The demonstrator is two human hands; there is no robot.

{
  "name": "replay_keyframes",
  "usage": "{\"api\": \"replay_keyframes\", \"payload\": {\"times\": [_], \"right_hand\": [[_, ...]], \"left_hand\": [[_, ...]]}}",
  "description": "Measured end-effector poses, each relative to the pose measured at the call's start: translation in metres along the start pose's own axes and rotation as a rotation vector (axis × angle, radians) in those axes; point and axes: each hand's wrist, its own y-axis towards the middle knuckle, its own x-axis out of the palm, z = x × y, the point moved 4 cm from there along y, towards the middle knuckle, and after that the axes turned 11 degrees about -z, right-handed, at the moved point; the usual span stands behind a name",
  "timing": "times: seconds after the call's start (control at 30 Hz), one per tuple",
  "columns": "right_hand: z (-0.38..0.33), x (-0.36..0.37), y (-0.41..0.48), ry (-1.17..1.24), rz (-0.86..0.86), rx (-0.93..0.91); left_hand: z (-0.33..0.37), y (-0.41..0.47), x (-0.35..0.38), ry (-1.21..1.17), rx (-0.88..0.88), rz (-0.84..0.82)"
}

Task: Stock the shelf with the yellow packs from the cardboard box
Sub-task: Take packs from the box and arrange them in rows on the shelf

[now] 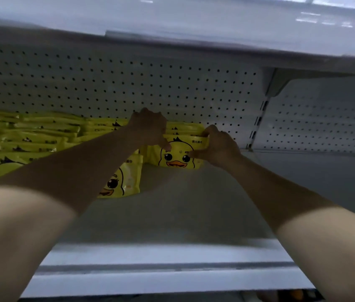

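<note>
I find yellow packs (19,136) standing in rows on the left of the shelf (194,203). My left hand (148,127) curls over the top-left edge of the front duck pack (178,158), and my right hand (218,147) pinches its top-right corner. It stands upright between them, top edge running left-right, both hands equally near. The cardboard box is not in view.
</note>
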Motion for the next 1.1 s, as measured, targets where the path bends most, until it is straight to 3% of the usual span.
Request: {"api": "replay_keyframes", "payload": {"times": [0.23, 0.5, 0.77, 1.1], "right_hand": [[0.0, -0.013, -0.03, 0.041, 0.079, 0.054], [-0.024, -0.05, -0.086, -0.024, 0.015, -0.127], [-0.115, -0.023, -0.161, -0.194, -0.175, -0.378], [-0.253, 0.064, -0.252, -0.157, -0.349, -0.699]], "left_hand": [[0.013, -0.02, -0.001, 0.103, -0.139, 0.105], [0.016, -0.105, -0.008, -0.163, -0.178, 0.175], [-0.024, -0.256, 0.017, -0.225, -0.459, 0.135], [-0.108, -0.444, 0.066, -0.29, -0.755, 0.065]]}}
